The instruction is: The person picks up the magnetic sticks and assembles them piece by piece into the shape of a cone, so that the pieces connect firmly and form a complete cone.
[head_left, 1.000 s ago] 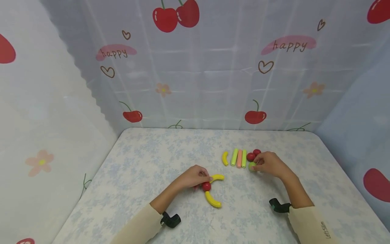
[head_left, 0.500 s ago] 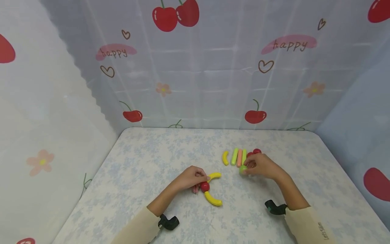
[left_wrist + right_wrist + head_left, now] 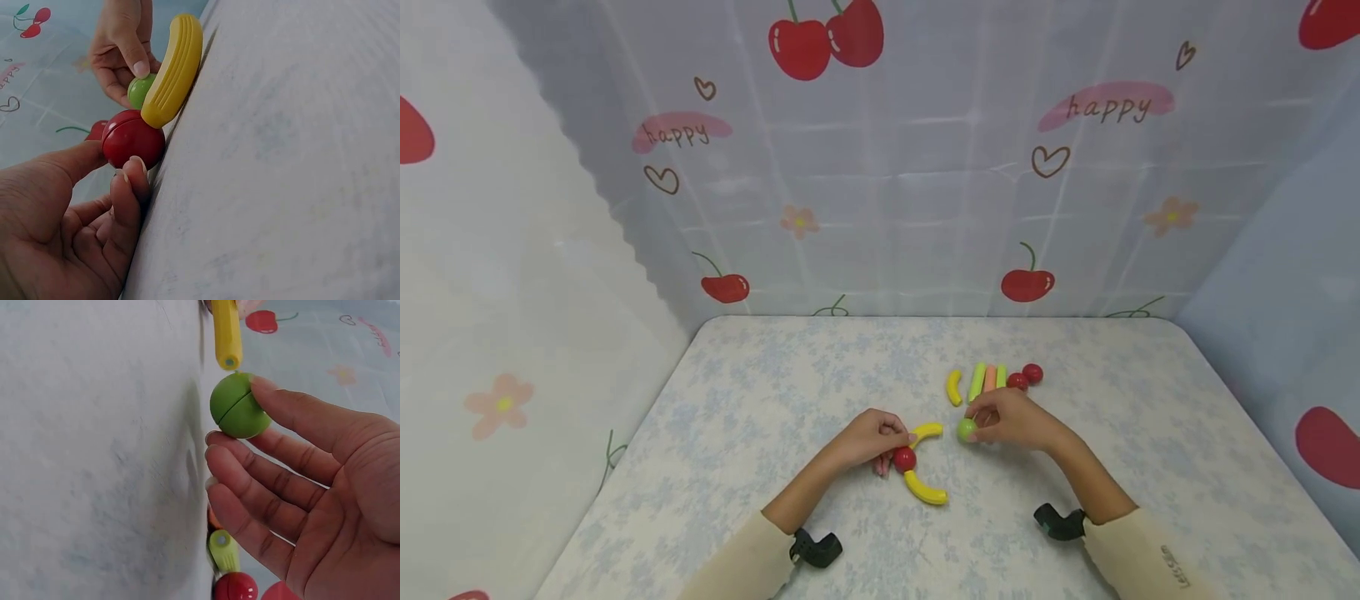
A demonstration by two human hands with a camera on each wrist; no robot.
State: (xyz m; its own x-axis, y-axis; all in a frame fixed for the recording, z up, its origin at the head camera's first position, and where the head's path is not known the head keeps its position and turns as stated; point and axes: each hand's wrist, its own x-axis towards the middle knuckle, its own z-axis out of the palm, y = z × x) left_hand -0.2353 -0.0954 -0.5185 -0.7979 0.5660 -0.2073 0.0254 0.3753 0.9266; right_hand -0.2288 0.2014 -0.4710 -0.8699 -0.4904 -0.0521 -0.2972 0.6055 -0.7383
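Near the table's middle my left hand [image 3: 874, 440] holds a shiny red toy ball [image 3: 134, 139], its fingers and thumb curled about it. One yellow toy banana [image 3: 927, 489] curves toward me from that ball, its end against it in the left wrist view. A second yellow toy banana [image 3: 929, 430] extends to the far right, its left end by my left fingertips. My right hand [image 3: 1011, 418] pinches a green toy ball [image 3: 240, 405] with a seam across it. In the right wrist view, this ball lies just short of a yellow banana's end, its lower fingers spread loosely.
Behind my right hand stands a row of light-green sticks [image 3: 977, 382] and an orange stick [image 3: 990, 377]. Left of it lies another yellow banana [image 3: 954, 388]; two red balls [image 3: 1033, 373] sit at its right. A cherry-printed curtain [image 3: 880, 183] rises behind the table.
My right hand has carried the green ball left and slightly nearer, away from the red balls. The left hand's red ball and the upper banana shifted slightly left, then stayed put.
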